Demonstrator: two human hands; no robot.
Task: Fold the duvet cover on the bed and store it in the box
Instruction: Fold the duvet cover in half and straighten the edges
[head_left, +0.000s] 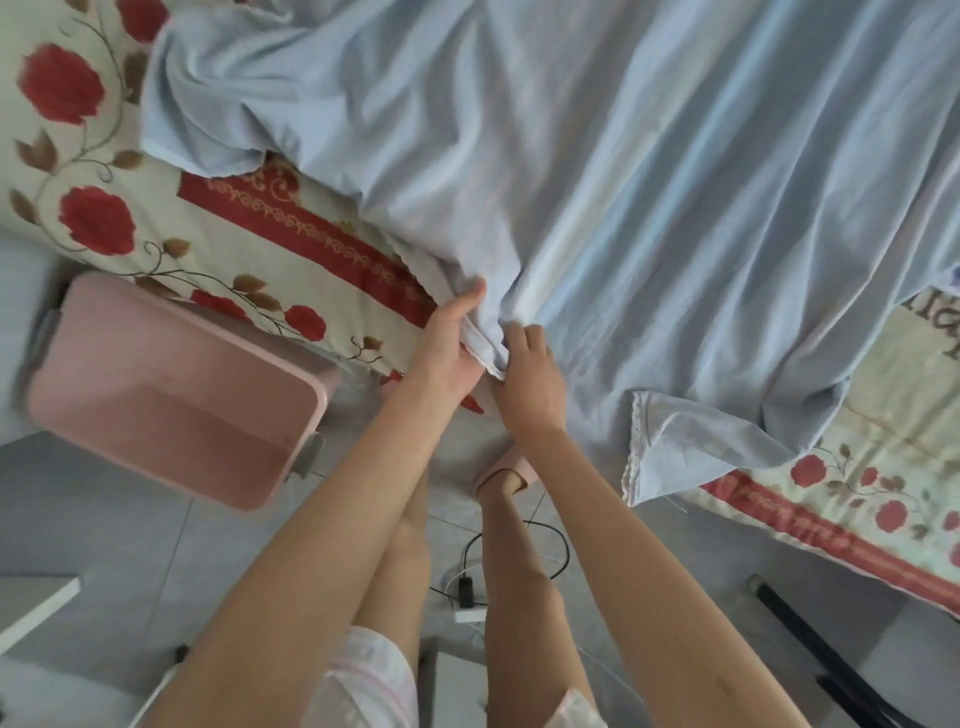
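Observation:
A pale blue duvet cover (597, 171) lies spread and wrinkled across the bed, one lace-edged corner hanging over the near side. My left hand (451, 345) grips a bunched edge of the cover at the bed's near edge, thumb on top. Right beside it, my right hand (530, 382) pinches the same bunch of fabric from the other side. An empty pink plastic box (171, 389) stands open on the floor to the left, beside the bed.
The bed has a cream sheet with red roses (78, 171). Grey tiled floor lies below, with a black cable and adapter (465, 590) near my feet in pink slippers. White furniture edges sit at lower left, a dark bar at lower right.

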